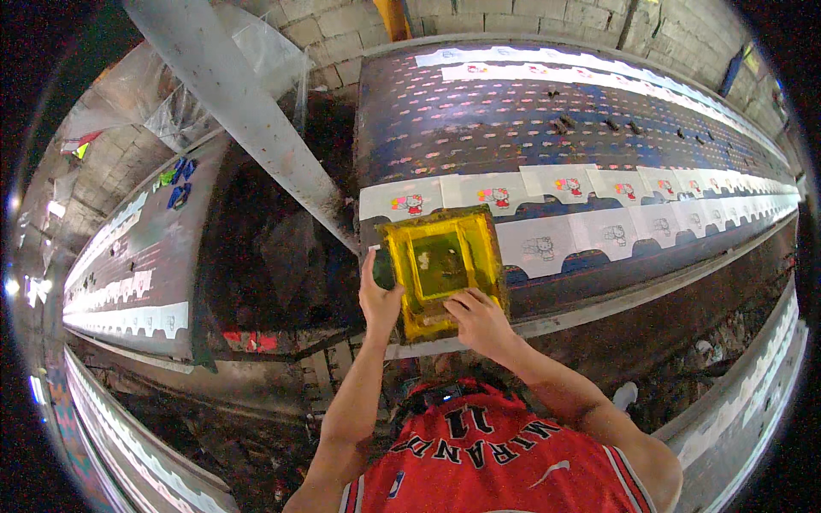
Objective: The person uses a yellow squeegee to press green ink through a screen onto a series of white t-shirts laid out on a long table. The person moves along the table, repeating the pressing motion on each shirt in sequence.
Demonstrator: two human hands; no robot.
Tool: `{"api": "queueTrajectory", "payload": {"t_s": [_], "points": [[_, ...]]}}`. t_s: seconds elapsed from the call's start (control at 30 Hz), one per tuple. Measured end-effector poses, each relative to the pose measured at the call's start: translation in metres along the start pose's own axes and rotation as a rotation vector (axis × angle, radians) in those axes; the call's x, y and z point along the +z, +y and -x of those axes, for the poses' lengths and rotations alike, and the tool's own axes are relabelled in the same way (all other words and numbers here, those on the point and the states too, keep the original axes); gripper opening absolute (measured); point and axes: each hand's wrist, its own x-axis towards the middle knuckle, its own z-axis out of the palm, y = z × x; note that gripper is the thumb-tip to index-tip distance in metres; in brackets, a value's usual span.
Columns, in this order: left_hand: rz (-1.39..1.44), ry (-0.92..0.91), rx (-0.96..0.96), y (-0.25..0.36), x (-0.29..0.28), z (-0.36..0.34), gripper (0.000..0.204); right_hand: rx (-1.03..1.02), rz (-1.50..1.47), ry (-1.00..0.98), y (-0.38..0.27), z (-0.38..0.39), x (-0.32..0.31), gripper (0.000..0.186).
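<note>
A yellow screen-printing frame (487, 248) lies at the near left end of a long printing table (534, 295), over the front row of white fabric pieces. Its inner window (440, 261) is dark olive with a few pale spots. My left hand (379, 308) grips the frame's left side, thumb at its edge and fingers stretched up along it. Over the frame's near right part my right hand (483, 325) is closed, fingers curled down; what they hold is hidden. Right of the frame lies a white cut piece (539, 244) with a grey outline print. Behind it, a piece (494, 195) carries a coloured cartoon print.
A slanting grey metal post (256, 111) stands close beyond my left side. Another printing table (171, 256) with white pieces is at the left, blue-and-green items (180, 181) on it. Small dark objects (564, 125) lie farther back on the main table. A block wall (505, 21) runs behind.
</note>
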Motion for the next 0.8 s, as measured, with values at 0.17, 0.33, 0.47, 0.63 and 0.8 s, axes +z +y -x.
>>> {"api": "queueTrajectory", "payload": {"t_s": [0.17, 0.33, 0.47, 0.63, 0.8], "points": [[-0.180, 0.017, 0.128, -0.061, -0.012, -0.041, 0.089, 0.105, 0.020, -0.031, -0.005, -0.030, 0.048, 0.038], [-0.159, -0.053, 0.062, -0.094, -0.008, -0.034, 0.090, 0.202, 0.002, -0.141, -0.006, -0.022, 0.061, 0.038], [-0.104, -0.105, -0.056, -0.093, -0.007, -0.034, 0.090, 0.193, 0.021, -0.145, -0.009, -0.026, 0.060, 0.038], [-0.130, -0.163, -0.130, -0.080, -0.006, -0.035, 0.092, 0.255, -0.002, -0.150, -0.004, -0.025, 0.061, 0.040], [-0.257, -0.097, 0.050, -0.107, -0.005, -0.038, 0.095, 0.237, -0.016, -0.173, -0.004, -0.024, 0.064, 0.043]]}}
